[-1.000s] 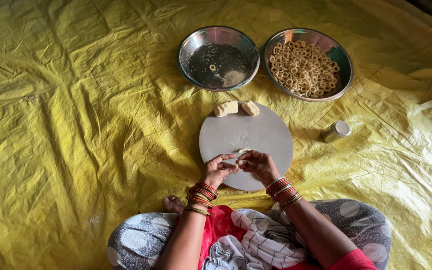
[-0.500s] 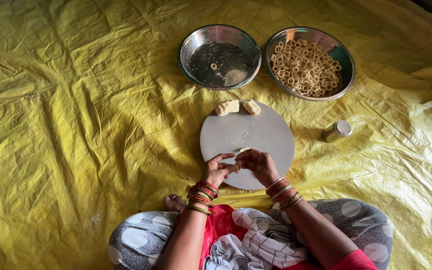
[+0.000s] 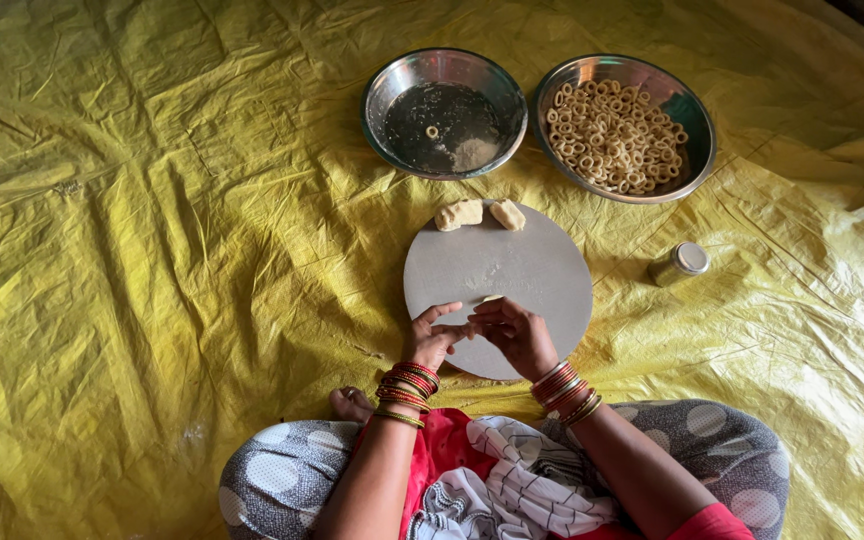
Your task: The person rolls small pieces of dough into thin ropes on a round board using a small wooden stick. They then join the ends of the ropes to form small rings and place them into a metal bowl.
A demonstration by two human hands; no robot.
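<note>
small cylindrical container (image 3: 679, 263) (silvery lid, dull metallic body) lying on yellow sheet (image 3: 152, 250), right of round board (image 3: 532, 265).

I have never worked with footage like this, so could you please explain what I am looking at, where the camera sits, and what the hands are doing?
There is no machine here: a person sits cross-legged on a yellow sheet and works with bare hands. The single picture comes from a camera worn on the head, looking down, so the arms enter from the bottom.

The left hand and right hand, both with bangles at the wrist, meet over the near part of a round grey board. They seem to pinch a small pale piece of dough between the fingertips; it is mostly hidden.

Two dough lumps lie at the board's far edge. Beyond stand two metal bowls: the left bowl is nearly empty, with one ring inside, and the right bowl is full of small dough rings. A small lidded jar stands right of the board.
</note>
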